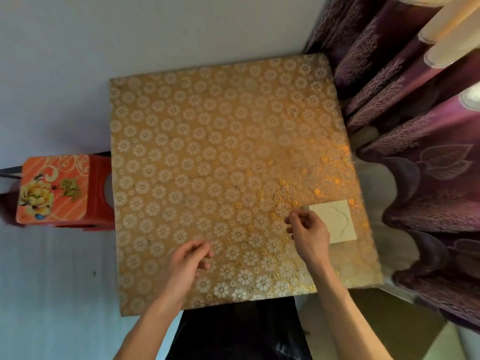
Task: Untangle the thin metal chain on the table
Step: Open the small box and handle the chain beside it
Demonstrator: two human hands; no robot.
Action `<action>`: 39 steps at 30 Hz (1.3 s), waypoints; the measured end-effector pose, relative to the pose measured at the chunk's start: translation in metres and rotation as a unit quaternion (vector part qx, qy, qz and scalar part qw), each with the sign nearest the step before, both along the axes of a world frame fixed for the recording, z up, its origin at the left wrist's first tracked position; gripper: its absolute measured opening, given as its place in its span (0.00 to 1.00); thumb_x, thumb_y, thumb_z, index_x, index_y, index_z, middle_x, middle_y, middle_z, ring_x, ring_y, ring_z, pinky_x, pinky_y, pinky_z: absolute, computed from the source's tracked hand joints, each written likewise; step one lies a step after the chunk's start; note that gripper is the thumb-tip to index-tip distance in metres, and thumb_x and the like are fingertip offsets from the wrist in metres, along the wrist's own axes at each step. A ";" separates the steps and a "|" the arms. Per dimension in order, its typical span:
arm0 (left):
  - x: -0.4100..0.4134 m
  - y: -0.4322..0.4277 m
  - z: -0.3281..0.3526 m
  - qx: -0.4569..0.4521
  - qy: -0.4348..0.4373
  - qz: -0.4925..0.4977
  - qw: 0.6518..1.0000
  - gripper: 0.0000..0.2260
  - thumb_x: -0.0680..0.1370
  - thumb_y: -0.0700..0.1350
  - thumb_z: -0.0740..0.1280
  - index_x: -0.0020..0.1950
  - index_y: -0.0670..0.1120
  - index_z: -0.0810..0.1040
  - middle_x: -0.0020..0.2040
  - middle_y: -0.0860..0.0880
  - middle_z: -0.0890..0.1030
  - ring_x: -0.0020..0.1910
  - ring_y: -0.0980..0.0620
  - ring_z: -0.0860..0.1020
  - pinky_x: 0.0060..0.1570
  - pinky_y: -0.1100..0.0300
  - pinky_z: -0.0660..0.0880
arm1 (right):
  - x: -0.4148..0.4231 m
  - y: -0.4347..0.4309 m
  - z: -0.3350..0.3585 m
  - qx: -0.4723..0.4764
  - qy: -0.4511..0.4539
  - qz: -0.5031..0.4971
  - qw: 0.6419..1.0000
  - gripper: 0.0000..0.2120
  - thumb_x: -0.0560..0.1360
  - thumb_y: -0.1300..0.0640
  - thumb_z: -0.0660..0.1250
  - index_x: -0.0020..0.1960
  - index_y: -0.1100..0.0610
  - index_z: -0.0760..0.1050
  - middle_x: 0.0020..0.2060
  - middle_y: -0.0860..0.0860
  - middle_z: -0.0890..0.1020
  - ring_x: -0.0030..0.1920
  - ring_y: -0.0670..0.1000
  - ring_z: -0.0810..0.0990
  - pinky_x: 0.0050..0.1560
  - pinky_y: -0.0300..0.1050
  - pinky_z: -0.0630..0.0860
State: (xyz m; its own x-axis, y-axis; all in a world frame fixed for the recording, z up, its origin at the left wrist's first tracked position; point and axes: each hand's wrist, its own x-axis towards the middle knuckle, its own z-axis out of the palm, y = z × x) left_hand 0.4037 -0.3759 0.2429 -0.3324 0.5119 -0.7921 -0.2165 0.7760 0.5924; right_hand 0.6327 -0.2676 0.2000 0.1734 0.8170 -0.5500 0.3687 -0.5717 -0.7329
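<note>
A square bench [207, 126] fills the middle of the view, covered with a glossy golden cloth embossed with rows of round white flowers. The sheen is brightest toward 4 o'clock.

There a small square cream card [319, 213] lies flat near the bench's right edge. The chain [347, 219] rests on the card as a very thin dark line bent into a loose, open curve. It is too fine to show any knots.

The right hand [309, 232] sits just beside the card's left edge and covers its near left corner. Its fingers are curled and the thumb and forefinger tips are drawn close together. I cannot tell whether they pinch anything. It is not touching the part of the chain that shows.

The left hand [187, 261] is at about 7 o'clock, above the cloth and well apart from the card. Its fingers are loosely bent and it holds nothing.

At 9 o'clock, against the bench's left edge, stands a red plastic stool [54, 190] with a rounded seat printed with a yellow flower. Heavy purple curtains [428, 165] with a pale leaf pattern hang in folds from 1 to 4 o'clock.
</note>
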 end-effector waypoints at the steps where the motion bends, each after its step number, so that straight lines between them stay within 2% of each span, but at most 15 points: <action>1: -0.002 -0.002 -0.004 -0.006 0.000 -0.003 1.000 0.04 0.80 0.43 0.68 0.52 0.46 0.82 0.40 0.50 0.85 0.33 0.56 0.79 0.32 0.65 0.71 | -0.001 -0.010 -0.013 -0.025 -0.005 0.002 1.000 0.04 0.81 0.53 0.66 0.49 0.50 0.78 0.41 0.46 0.86 0.39 0.45 0.84 0.46 0.50 0.82; 3: -0.006 -0.004 -0.010 -0.016 0.001 -0.014 1.000 0.05 0.80 0.44 0.69 0.52 0.46 0.82 0.39 0.51 0.85 0.33 0.56 0.79 0.34 0.64 0.70 | -0.002 -0.028 -0.035 -0.071 0.000 -0.014 0.997 0.04 0.82 0.53 0.65 0.52 0.53 0.78 0.43 0.47 0.86 0.41 0.48 0.85 0.44 0.49 0.82; 6: -0.009 -0.005 -0.016 -0.025 -0.004 -0.035 0.999 0.06 0.80 0.44 0.69 0.54 0.45 0.82 0.40 0.51 0.85 0.33 0.56 0.79 0.33 0.64 0.70 | 0.001 -0.044 -0.057 -0.114 0.015 -0.069 0.991 0.04 0.81 0.57 0.66 0.52 0.57 0.78 0.44 0.50 0.86 0.40 0.48 0.84 0.36 0.40 0.77; 10: -0.008 -0.001 -0.020 -0.032 -0.008 -0.054 0.998 0.05 0.79 0.45 0.69 0.54 0.46 0.82 0.40 0.51 0.85 0.34 0.56 0.79 0.34 0.64 0.70 | 0.008 -0.056 -0.083 -0.173 0.051 -0.128 0.975 0.05 0.80 0.60 0.67 0.50 0.62 0.77 0.43 0.57 0.86 0.37 0.51 0.85 0.36 0.42 0.79; 14: -0.004 0.006 -0.022 -0.025 -0.009 -0.087 0.996 0.05 0.80 0.45 0.69 0.54 0.48 0.82 0.43 0.51 0.85 0.35 0.57 0.79 0.34 0.64 0.71 | 0.012 -0.061 -0.094 -0.184 0.043 -0.133 0.973 0.02 0.80 0.60 0.67 0.50 0.60 0.77 0.43 0.59 0.86 0.35 0.49 0.83 0.35 0.42 0.79; 19: 0.015 0.029 -0.025 0.014 0.003 -0.135 0.991 0.05 0.80 0.46 0.68 0.55 0.49 0.81 0.47 0.50 0.85 0.36 0.59 0.79 0.33 0.69 0.73 | 0.019 -0.063 -0.103 -0.190 -0.006 -0.096 0.977 0.06 0.77 0.51 0.70 0.51 0.52 0.76 0.33 0.50 0.86 0.39 0.54 0.86 0.50 0.60 0.83; 21: 0.026 0.041 -0.029 0.035 0.004 -0.136 0.990 0.06 0.80 0.46 0.68 0.55 0.48 0.81 0.49 0.51 0.85 0.37 0.58 0.79 0.35 0.67 0.74 | 0.024 -0.065 -0.100 -0.181 -0.027 -0.067 0.981 0.12 0.75 0.46 0.69 0.55 0.51 0.75 0.35 0.49 0.86 0.42 0.54 0.86 0.52 0.61 0.82; 23: 0.037 0.049 -0.035 0.050 -0.001 -0.124 0.991 0.08 0.79 0.46 0.68 0.57 0.47 0.80 0.48 0.50 0.84 0.36 0.58 0.79 0.37 0.66 0.74 | 0.030 -0.065 -0.089 -0.167 -0.048 -0.036 0.984 0.16 0.76 0.44 0.68 0.59 0.52 0.73 0.43 0.48 0.86 0.43 0.51 0.86 0.53 0.59 0.82; 25: 0.047 0.054 -0.045 0.052 -0.002 -0.115 0.992 0.09 0.79 0.46 0.69 0.58 0.47 0.80 0.46 0.48 0.84 0.35 0.59 0.79 0.36 0.65 0.75 | 0.036 -0.065 -0.072 -0.155 -0.062 -0.010 0.986 0.14 0.78 0.44 0.67 0.58 0.49 0.72 0.47 0.47 0.84 0.43 0.49 0.86 0.53 0.56 0.82; 28: 0.062 0.057 -0.069 0.036 0.003 -0.113 0.993 0.09 0.79 0.46 0.68 0.59 0.48 0.80 0.46 0.47 0.84 0.35 0.57 0.79 0.35 0.66 0.74 | 0.050 -0.054 -0.049 -0.114 -0.085 0.019 0.990 0.12 0.79 0.45 0.66 0.60 0.49 0.73 0.47 0.44 0.84 0.43 0.46 0.85 0.45 0.47 0.82; 30: 0.073 0.056 -0.090 0.009 0.019 -0.119 0.993 0.08 0.80 0.46 0.67 0.58 0.48 0.80 0.47 0.49 0.84 0.36 0.57 0.78 0.32 0.67 0.73 | 0.060 -0.042 -0.039 -0.075 -0.107 0.051 0.990 0.13 0.80 0.46 0.66 0.62 0.50 0.73 0.46 0.42 0.82 0.41 0.42 0.83 0.37 0.37 0.77; 32: 0.084 0.048 -0.112 -0.019 0.043 -0.138 0.989 0.08 0.81 0.46 0.67 0.60 0.48 0.80 0.47 0.51 0.84 0.37 0.57 0.79 0.34 0.69 0.75 | 0.070 -0.031 -0.035 -0.034 -0.133 0.085 0.987 0.14 0.80 0.48 0.66 0.63 0.51 0.72 0.47 0.43 0.81 0.41 0.39 0.80 0.35 0.32 0.73; 35: 0.095 0.033 -0.143 -0.051 0.110 -0.190 0.974 0.11 0.81 0.48 0.66 0.62 0.48 0.80 0.54 0.53 0.84 0.41 0.59 0.79 0.41 0.70 0.76 | 0.083 -0.021 -0.045 0.050 -0.220 0.133 0.965 0.16 0.78 0.48 0.69 0.63 0.53 0.74 0.55 0.49 0.80 0.51 0.48 0.78 0.49 0.44 0.76; 37: 0.099 0.029 -0.156 -0.059 0.170 -0.222 0.958 0.11 0.81 0.49 0.66 0.62 0.49 0.80 0.57 0.55 0.83 0.38 0.65 0.77 0.35 0.76 0.72 | 0.090 -0.016 -0.061 0.085 -0.289 0.170 0.938 0.19 0.76 0.47 0.70 0.63 0.53 0.75 0.61 0.53 0.78 0.61 0.55 0.74 0.60 0.52 0.72; 39: 0.102 0.027 -0.164 -0.051 0.214 -0.237 0.946 0.11 0.80 0.51 0.67 0.60 0.51 0.81 0.54 0.57 0.83 0.32 0.67 0.75 0.29 0.76 0.70 | 0.095 -0.015 -0.076 0.100 -0.330 0.198 0.918 0.21 0.75 0.44 0.70 0.64 0.54 0.76 0.64 0.54 0.75 0.65 0.57 0.70 0.64 0.54 0.69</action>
